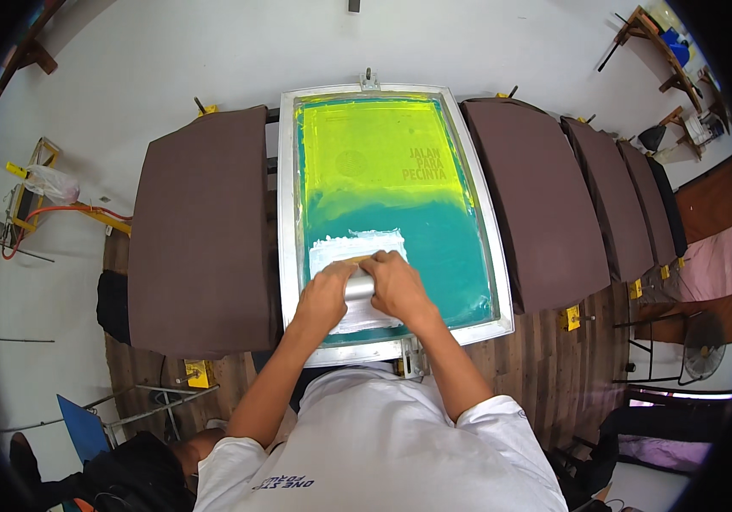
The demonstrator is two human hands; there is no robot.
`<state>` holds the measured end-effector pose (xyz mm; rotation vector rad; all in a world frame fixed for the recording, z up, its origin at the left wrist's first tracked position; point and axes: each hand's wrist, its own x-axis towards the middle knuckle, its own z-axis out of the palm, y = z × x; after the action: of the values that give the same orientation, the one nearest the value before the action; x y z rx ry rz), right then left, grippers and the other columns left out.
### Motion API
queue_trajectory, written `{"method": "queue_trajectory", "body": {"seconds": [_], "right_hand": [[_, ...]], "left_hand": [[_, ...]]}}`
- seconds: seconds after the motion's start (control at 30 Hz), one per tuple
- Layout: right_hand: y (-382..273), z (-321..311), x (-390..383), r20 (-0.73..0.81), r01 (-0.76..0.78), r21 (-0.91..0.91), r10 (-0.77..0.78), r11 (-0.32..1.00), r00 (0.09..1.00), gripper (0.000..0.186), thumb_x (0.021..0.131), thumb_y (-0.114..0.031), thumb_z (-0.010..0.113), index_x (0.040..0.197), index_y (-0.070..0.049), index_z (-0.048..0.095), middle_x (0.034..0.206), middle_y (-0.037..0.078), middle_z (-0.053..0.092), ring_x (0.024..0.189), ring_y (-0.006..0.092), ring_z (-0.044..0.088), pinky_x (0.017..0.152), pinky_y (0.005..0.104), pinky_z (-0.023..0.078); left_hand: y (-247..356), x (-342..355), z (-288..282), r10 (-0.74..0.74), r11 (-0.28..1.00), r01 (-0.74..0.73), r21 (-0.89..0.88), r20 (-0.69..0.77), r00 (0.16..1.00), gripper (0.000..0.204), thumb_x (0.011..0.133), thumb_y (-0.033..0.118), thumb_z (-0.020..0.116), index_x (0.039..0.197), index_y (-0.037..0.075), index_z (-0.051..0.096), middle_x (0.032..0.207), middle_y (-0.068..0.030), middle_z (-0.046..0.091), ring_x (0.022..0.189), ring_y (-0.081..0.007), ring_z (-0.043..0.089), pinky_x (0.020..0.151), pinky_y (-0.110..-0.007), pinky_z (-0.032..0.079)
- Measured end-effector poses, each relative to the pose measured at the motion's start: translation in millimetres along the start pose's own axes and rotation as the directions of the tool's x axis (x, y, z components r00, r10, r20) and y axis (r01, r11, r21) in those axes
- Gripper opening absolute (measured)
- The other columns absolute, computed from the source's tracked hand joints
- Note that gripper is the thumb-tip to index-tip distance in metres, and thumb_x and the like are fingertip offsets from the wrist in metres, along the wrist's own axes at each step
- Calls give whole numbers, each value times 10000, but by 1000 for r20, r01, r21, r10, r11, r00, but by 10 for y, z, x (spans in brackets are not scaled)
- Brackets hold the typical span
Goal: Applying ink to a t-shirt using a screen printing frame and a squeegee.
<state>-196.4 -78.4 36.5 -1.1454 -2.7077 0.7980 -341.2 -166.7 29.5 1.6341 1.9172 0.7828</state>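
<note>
A squeegee (359, 287) with a silvery holder lies across the lower part of a screen-printing frame. My left hand (323, 299) is closed around its left part and my right hand (400, 290) around its right part, thumbs close together. White ink (345, 247) spreads in a thick patch just beyond the squeegee, with a thinner white layer on the near side. The frame's metal rim (289, 196) surrounds a mesh (374, 141) coloured yellow-green at the far end and teal nearer me. The squeegee's blade edge is hidden beneath my hands.
Boards covered in brown fabric stand to the left (200, 230) and right (532, 205) of the frame. Yellow brackets (571, 318) jut out below them. A red hose (29, 230) hangs at the left. Someone in dark clothing (148, 474) is at lower left; a fan (704, 348) stands right.
</note>
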Motion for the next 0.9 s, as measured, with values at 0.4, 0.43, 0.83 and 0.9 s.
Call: {"method": "queue_trajectory", "body": {"seconds": [0.4,0.43,0.83,0.9], "right_hand": [[-212,161,-1051,46,36,-6,-36,999,998,459,730,14,634,1186,-22,601,1220,162,574,1160,341,540,807,472,509],[-221,122,-1049,26,64,-18,-63,998,998,446,721,8,641,1164,-35,613,1163,158,602,1118,348,566,801,473,517],[-12,-150,124,112,32,-51,-26,998,993,381,679,4,672,1048,-88,690,1003,130,661,957,356,636,781,456,553],[-31,-31,-125,58,48,-66,-44,997,997,357,678,-9,699,1027,-82,674,1029,119,640,997,334,612,766,446,560]], "left_hand": [[316,-955,166,54,995,-61,78,96,994,540,749,-105,576,1283,-33,565,1330,-249,552,1271,-414,513,1008,-450,470],[341,-935,128,27,999,-33,43,126,992,562,707,-134,581,1261,-40,577,1312,-247,567,1249,-403,532,1025,-446,464],[-40,65,-103,-15,1000,17,-26,81,997,399,750,-135,548,1120,-29,655,1046,-247,675,972,-421,648,866,-463,524],[-38,-166,6,83,997,-83,-9,-6,997,418,741,-148,548,1133,-40,643,1127,-242,649,1055,-414,625,894,-461,516]]}}
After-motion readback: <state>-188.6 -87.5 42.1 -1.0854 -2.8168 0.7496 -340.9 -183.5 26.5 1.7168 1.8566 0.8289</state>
